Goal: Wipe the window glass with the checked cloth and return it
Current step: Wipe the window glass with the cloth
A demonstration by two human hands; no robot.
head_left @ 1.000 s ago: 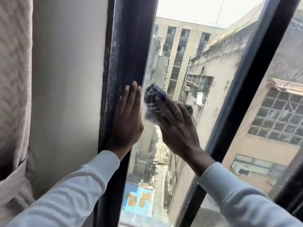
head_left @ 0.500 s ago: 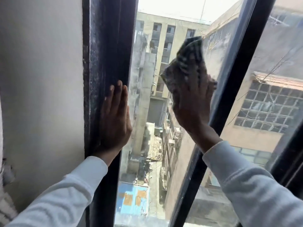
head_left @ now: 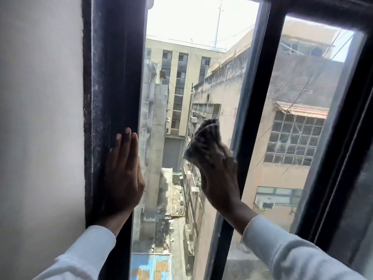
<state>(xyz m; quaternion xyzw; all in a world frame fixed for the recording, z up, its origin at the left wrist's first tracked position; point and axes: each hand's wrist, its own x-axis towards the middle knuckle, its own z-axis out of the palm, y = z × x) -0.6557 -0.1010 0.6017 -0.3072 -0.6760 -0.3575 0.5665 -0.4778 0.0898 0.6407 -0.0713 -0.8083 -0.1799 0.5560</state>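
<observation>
1. Right hand point(head_left: 219, 174): palm and fingers flattened over the dark checked cloth point(head_left: 203, 140), pressing it against the clear window glass pane point(head_left: 161, 110). The cloth is bunched, with folds sticking out above and to the left of the fingertips; the fingers are blurred.
2. Left hand point(head_left: 123, 174): open, fingers straight and together, lying flat on the dark, dusty metal window frame point(head_left: 109, 98), left of the cloth hand. It holds nothing; likely bracing.
3. Cloth position: on the narrow pane between the two hands, close to the dark centre mullion point(head_left: 250, 110) just right of the right hand.
4. Handling, judged: cloth looks soft, light and limp; it will crumple and may slip from under a flat palm. Best kept wadded beneath the whole palm, loose edges tucked in.
5. Glass is rigid and smooth; moderate even pressure seems wise.
6. Status: wiping under way; returning the cloth not yet done.
</observation>
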